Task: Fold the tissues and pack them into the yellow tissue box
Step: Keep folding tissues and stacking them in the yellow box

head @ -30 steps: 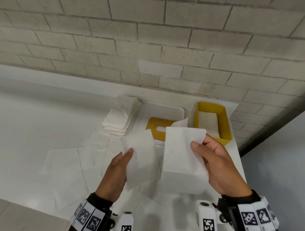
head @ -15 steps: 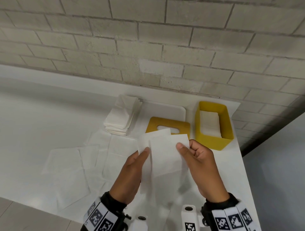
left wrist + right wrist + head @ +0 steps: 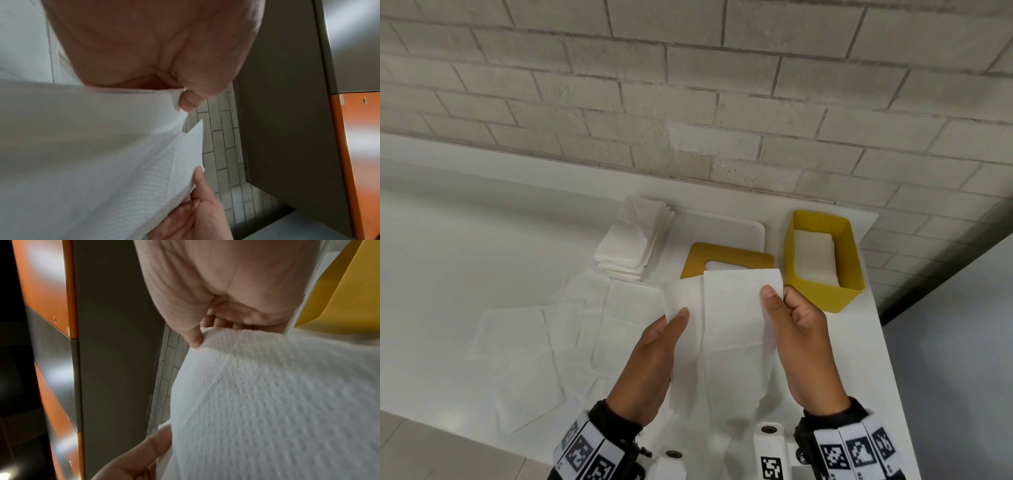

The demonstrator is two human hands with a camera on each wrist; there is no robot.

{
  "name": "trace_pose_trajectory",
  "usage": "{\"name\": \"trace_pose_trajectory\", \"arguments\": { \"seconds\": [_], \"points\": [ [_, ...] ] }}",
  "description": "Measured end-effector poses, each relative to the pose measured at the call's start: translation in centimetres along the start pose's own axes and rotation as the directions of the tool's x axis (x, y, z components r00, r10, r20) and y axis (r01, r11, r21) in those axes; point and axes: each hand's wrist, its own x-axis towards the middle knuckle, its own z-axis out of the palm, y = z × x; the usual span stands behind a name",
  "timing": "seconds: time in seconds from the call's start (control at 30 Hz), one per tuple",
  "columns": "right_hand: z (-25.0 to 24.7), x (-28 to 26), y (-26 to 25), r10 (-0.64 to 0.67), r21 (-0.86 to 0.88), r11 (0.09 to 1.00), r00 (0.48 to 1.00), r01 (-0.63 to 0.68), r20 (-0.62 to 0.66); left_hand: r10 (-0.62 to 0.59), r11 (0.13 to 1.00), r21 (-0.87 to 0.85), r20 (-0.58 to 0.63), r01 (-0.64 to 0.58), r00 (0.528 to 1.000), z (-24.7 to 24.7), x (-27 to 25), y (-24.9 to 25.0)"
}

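I hold a white tissue (image 3: 736, 315) upright in front of me, folded over itself lengthwise. My left hand (image 3: 654, 359) pinches its left flap between thumb and fingers. My right hand (image 3: 798, 342) pinches the right edge, thumb on the front. Close up, the embossed tissue (image 3: 267, 402) fills the right wrist view, and the tissue (image 3: 92, 154) also fills the left wrist view. The yellow tissue box (image 3: 822, 294) stands open at the back right with folded tissues (image 3: 815, 255) inside. Its yellow lid (image 3: 726, 255) with an oval slot lies flat to the box's left.
A stack of folded tissues (image 3: 630, 246) sits at the back, left of the lid. Several unfolded tissues (image 3: 524, 346) lie spread on the white table (image 3: 465, 240). A white tray (image 3: 722, 228) lies under the lid. A brick wall (image 3: 688, 85) stands behind; the table's right edge (image 3: 890, 359) is close.
My hands came together, bringing the tissue's two halves over each other. The tissue is now narrower and overlapped, held lower and nearer to me.
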Motion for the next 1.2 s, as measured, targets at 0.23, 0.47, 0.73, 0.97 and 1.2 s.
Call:
{"name": "trace_pose_trajectory", "arguments": {
  "seconds": [0.23, 0.47, 0.73, 0.97, 1.2],
  "points": [
    [-1.5, 0.9, 2.3, 0.066, -0.153, 0.986, 0.996, -0.074, -0.056, 0.046, 0.993, 0.114, -0.123, -0.032, 0.991, -1.5, 0.7, -0.4],
    [-2.3, 2.2, 6.1, 0.111, -0.380, 0.906, 0.973, -0.184, -0.204, 0.004, 0.996, 0.091, -0.188, 0.013, 0.982, -3.8, 0.8, -0.7],
    [-1.3, 1.6, 3.0, -0.086, -0.229, 0.972, 0.986, 0.050, -0.146, 0.029, 0.995, 0.102, -0.180, -0.010, 0.983, -3.6, 0.6, -0.4],
    [-1.7, 1.3, 0.7, -0.180, -0.124, 0.979, 0.971, 0.161, -0.155, 0.074, 0.992, 0.115, -0.160, -0.056, 0.984, -2.7, 0.6, 0.2],
    [-0.8, 0.6, 0.9, -0.127, -0.008, 0.992, 0.990, 0.126, -0.067, 0.029, 0.997, 0.077, -0.068, -0.023, 0.997, -1.0, 0.3, -0.2]
  ]
}}
